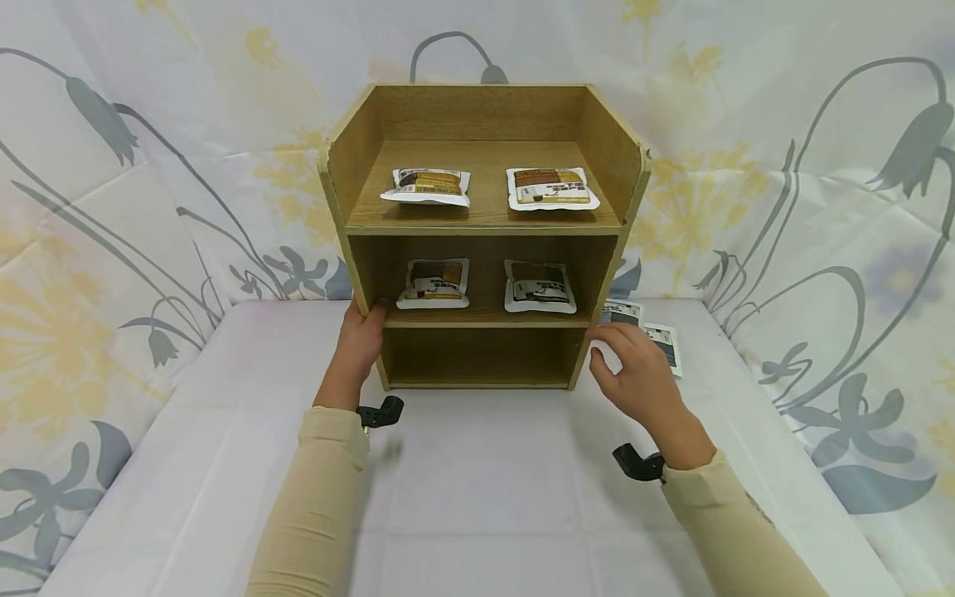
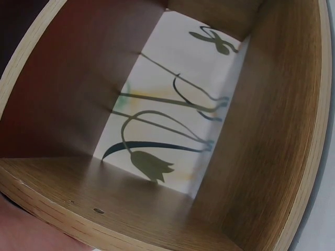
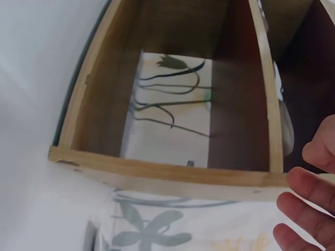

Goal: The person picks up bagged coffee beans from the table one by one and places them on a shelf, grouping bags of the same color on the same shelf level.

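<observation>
1. Head view puts the wooden shelf point(image 1: 477, 324) right in front of you, at the far side of the white table point(image 1: 477, 489).
2. Its upper tier carries a left packet point(image 1: 427, 187) and a right packet point(image 1: 552, 189); the middle tier has another pair, a left one point(image 1: 436, 283) and a right one point(image 1: 540, 288). Lowest tier: nothing on it!
3. Your left hand point(image 1: 361, 340) grips the left side panel, thumb at its front edge; the fingers behind are hidden.
4. Your right hand point(image 1: 637, 373) is by the right panel, fingers loosely parted, pinching nothing; whether the fingertips touch wood, you can't tell.
5. Just right of the shelf, partly behind that hand, lie two table packets: a farther one point(image 1: 619, 313) and a nearer one point(image 1: 663, 347).
6. The step looks like steadying or squaring the shelf. If stocking follows, your right hand would need to reach right for a packet while your left keeps the panel firm.
</observation>
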A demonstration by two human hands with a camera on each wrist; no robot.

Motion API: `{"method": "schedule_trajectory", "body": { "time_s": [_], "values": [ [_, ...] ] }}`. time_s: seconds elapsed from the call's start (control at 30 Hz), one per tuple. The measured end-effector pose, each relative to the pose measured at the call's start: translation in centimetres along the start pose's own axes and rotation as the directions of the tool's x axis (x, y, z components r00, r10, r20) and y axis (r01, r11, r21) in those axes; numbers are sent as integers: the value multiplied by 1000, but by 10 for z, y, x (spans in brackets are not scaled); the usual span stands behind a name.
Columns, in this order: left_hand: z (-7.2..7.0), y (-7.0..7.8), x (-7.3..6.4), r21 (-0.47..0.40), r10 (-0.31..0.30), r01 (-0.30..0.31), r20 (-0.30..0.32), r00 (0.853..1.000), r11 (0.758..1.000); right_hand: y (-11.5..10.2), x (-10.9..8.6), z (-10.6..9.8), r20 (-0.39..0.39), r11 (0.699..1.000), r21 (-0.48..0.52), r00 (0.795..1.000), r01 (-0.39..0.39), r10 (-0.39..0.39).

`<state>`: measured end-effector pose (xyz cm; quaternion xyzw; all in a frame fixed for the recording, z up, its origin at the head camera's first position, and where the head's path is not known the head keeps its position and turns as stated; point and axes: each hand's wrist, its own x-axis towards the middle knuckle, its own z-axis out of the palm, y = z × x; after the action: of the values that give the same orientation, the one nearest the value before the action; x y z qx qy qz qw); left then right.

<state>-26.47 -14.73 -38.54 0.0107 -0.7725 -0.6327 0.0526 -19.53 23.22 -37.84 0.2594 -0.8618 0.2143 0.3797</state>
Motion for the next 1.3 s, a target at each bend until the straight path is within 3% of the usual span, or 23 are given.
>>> {"method": "schedule_trajectory", "body": {
  "time_s": [0.6, 0.9, 1.3],
  "values": [
    [0, -3, 2, -3, 13, -13, 7, 1000, 1000, 28, -21, 2, 96, 992, -21, 987, -125, 126],
    [-1, -3, 2, -5, 8, -8, 8, 1000, 1000, 42, -30, 4, 190, 972, -66, 954, -224, 233],
    [0, -1, 1, -9, 12, -12, 17, 1000, 1000, 58, -39, 7, 274, 958, -112, 918, -264, 285]
  ]
}}
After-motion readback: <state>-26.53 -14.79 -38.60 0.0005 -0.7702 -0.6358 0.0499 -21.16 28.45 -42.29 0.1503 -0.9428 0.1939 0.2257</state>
